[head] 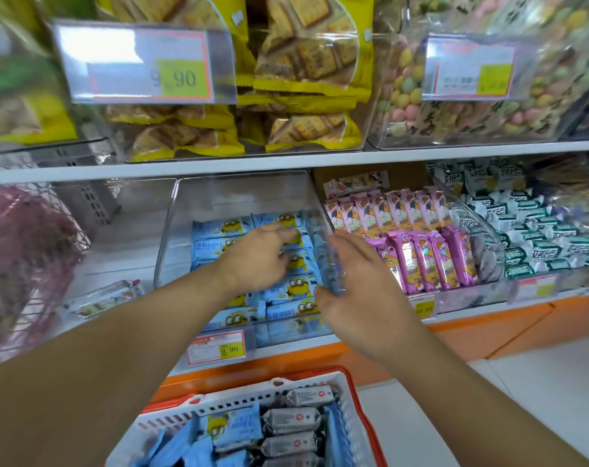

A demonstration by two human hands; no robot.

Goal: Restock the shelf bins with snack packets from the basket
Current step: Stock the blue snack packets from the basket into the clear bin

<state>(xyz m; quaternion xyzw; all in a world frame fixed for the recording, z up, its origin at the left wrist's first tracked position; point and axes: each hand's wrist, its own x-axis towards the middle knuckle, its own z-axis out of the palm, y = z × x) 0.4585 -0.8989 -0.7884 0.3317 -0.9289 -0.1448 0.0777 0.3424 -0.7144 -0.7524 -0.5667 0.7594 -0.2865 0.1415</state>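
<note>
head view looks down, close on shelf bins (239, 210).

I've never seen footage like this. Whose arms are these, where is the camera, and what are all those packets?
There is no machine here: a person wears a wide-angle camera on the head, looking down at their own two bare arms. They stand at a shop shelf.

The left hand reaches into a clear plastic bin and rests on the blue snack packets with yellow cartoon figures lying inside. Whether it pinches one I cannot tell.

The right hand has its fingers fairly straight against the bin's right wall and seems to hold nothing.

Below stands a white plastic basket with red rim, holding more blue packets and some grey wrapped packets. To the right of the bin stand pink snack packets.
</note>
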